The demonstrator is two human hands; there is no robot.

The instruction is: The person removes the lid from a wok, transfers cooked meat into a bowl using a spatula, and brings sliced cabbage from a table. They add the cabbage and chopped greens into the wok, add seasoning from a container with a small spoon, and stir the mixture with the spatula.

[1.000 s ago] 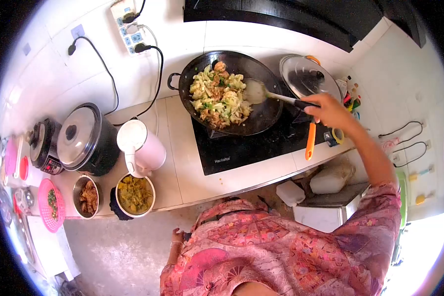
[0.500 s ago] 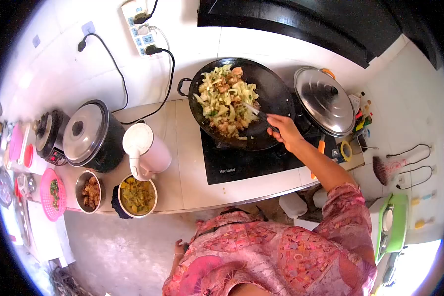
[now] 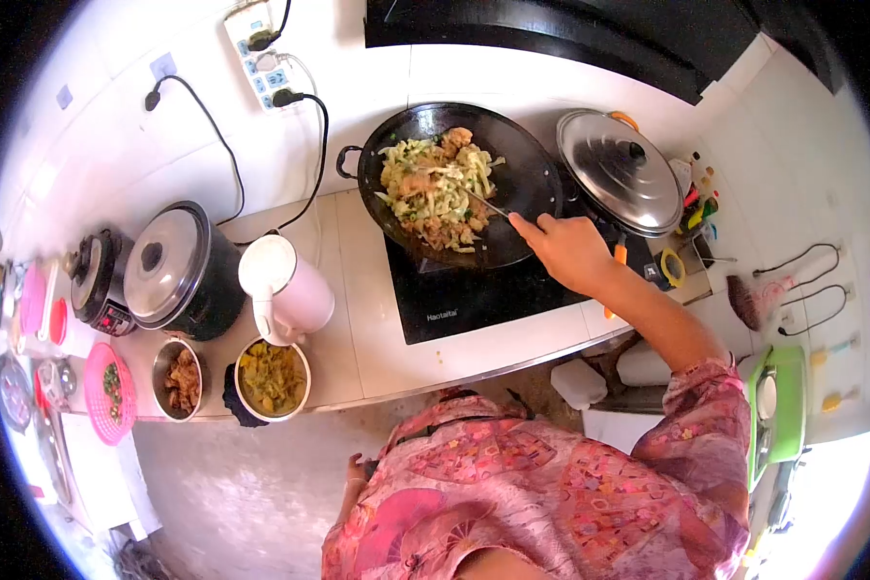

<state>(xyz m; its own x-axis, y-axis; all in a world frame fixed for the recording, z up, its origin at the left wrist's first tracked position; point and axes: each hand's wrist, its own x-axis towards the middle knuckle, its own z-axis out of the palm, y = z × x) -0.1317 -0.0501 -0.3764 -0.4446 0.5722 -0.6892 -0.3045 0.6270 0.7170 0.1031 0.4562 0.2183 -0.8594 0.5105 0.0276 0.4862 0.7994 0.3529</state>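
Note:
My right hand (image 3: 568, 253) is closed round the handle of a spatula (image 3: 486, 203), over the right front rim of a black wok (image 3: 522, 174). The blade is buried in the food and hidden. Chopped pale green cabbage with browned pieces (image 3: 440, 193) fills the left half of the wok. The wok stands on a black cooktop (image 3: 474, 300). My left hand (image 3: 360, 470) hangs low beside my body, in front of the counter; it is small in view and its fingers are partly hidden.
A lidded pan (image 3: 621, 172) stands right of the wok. To the left are a pink-white jug (image 3: 304, 302), a large lidded pot (image 3: 169, 261), a bowl of yellow-green food (image 3: 272, 379), a bowl of brown pieces (image 3: 181, 380) and a pink basket (image 3: 97, 391).
My right hand has moved the spatula from the wok's right side leftward into the food, which has shifted and been turned over. My left hand stays low at my side.

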